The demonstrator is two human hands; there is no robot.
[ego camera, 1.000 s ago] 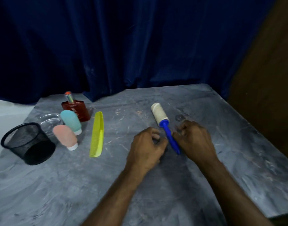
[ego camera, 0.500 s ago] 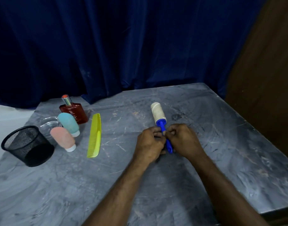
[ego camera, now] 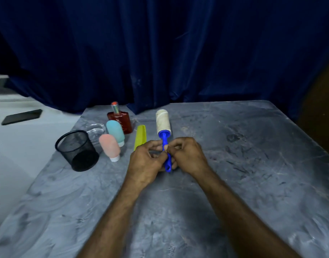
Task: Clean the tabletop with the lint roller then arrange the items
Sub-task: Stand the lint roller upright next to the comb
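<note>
Head view, looking down on a grey marbled tabletop point(ego camera: 253, 164) with a dark blue curtain point(ego camera: 160, 53) hanging behind its far edge.

- Lint roller point(ego camera: 163, 123): left of the tabletop's middle, toward the far edge. The off-white, soiled roll points at the far edge and the blue handle point(ego camera: 168, 163) points at the near edge. Cannot tell whether the roll touches the surface or sits just above it.
- Left hand point(ego camera: 144, 164): fingers curled in against the handle from the left side, gripping it.
- Right hand point(ego camera: 188, 157): fingers curled round the handle from the right side, gripping it. One fingertip lies on top of the handle's upper part. The two hands meet at the handle, knuckles nearly touching.
- Yellow-green comb point(ego camera: 140, 135): flat on the tabletop just left of the roller, lengthwise toward the far edge, its near end hidden behind the left hand.
- Far left corner cluster: red bottle point(ego camera: 122, 121) with a silver neck, upright, nearest the far edge. Teal bottle point(ego camera: 115, 132) touches its front. Pink bottle point(ego camera: 109, 148) stands cap-down just beside the teal one.
- Clear glass dish point(ego camera: 95, 131): left of the teal bottle.
- Black mesh cup point(ego camera: 77, 150): upright by the left edge, close to the dish.
- Off the tabletop to the left: a white surface point(ego camera: 14, 146) with a dark phone point(ego camera: 22, 116) lying flat on it.
</note>
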